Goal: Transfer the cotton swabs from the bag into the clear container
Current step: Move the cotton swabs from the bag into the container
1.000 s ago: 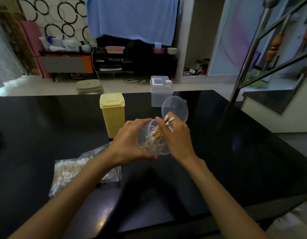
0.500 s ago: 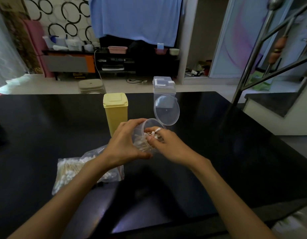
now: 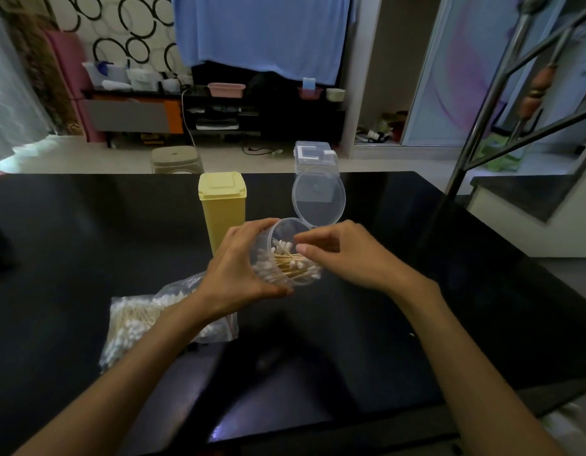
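Observation:
My left hand (image 3: pixel 239 274) grips a clear round container (image 3: pixel 296 282), tilted with its mouth toward me, above the black table (image 3: pixel 433 324). Its hinged lid (image 3: pixel 318 200) stands open behind it. Cotton swabs (image 3: pixel 290 261) with wooden sticks lie inside. My right hand (image 3: pixel 347 255) hovers at the container's mouth, fingers loosely bent with the thumb and forefinger tips close together; I see nothing held in them. A clear plastic bag (image 3: pixel 136 324) with more cotton swabs lies on the table at the left, partly hidden by my left forearm.
A tall yellow lidded container (image 3: pixel 222 209) stands just behind my left hand. A clear rectangular box (image 3: pixel 313 156) sits at the table's far edge behind the lid. A metal stair railing (image 3: pixel 482 126) rises at the right.
My right hand pushed a bunch of swabs into the container and let go; the swabs now lie inside. The container has tilted more toward me.

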